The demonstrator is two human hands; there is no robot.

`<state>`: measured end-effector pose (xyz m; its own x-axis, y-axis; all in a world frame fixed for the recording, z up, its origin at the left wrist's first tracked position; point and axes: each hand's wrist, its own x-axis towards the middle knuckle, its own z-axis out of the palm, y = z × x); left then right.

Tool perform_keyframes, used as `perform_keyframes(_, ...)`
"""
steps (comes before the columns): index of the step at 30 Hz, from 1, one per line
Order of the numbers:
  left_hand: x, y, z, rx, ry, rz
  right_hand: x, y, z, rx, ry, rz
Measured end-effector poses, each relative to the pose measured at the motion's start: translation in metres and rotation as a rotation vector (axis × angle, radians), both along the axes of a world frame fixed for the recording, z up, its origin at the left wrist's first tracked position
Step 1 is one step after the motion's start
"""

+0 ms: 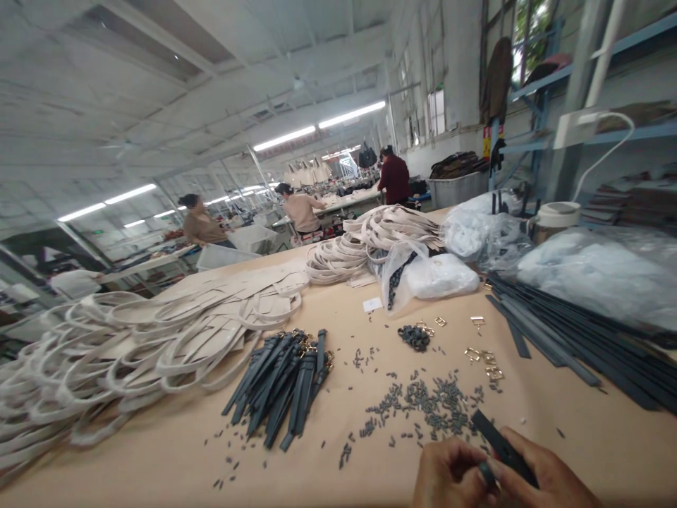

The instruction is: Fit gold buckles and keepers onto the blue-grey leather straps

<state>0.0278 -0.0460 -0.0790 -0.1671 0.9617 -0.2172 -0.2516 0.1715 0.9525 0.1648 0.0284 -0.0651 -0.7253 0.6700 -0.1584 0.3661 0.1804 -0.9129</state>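
At the lower right, my left hand and my right hand meet around a dark leather strap. My right hand is closed on the strap, whose flat end sticks out up and to the left. The fingers of my left hand pinch the small curled loop of the same dark material, close to my right fingertips. A bit of metal seems to show under it, mostly hidden. Just beyond lie many small dark pieces scattered on the table. Gold buckles sit further back.
A pile of dark straps with buckles lies left of centre. Long dark strips are at right. Beige straps cover the left side. Plastic bags and a heap of dark rings stand behind. Several people work in the background.
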Motion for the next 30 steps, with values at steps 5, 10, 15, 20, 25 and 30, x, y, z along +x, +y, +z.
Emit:
perform_keyframes(5,-0.006,-0.007,0.03,-0.005,0.058,0.025,0.004,-0.014,0.025,-0.022,-0.037,-0.123)
perform_keyframes(10,-0.019,-0.01,0.03,-0.033,0.069,0.003,0.011,-0.015,0.042,0.003,0.01,0.031)
perform_keyframes(15,-0.019,-0.009,0.029,0.001,0.147,-0.031,0.014,-0.015,0.04,0.108,-0.073,0.06)
perform_keyframes(20,-0.012,-0.007,0.024,0.001,0.203,-0.008,0.01,-0.012,0.044,0.19,-0.131,0.128)
perform_keyframes(25,-0.004,-0.011,0.015,-0.007,0.268,0.098,0.008,-0.003,0.04,0.245,-0.161,0.17)
perform_keyframes(30,0.004,-0.02,0.014,0.068,0.54,0.175,0.007,-0.003,0.035,0.227,-0.181,0.127)
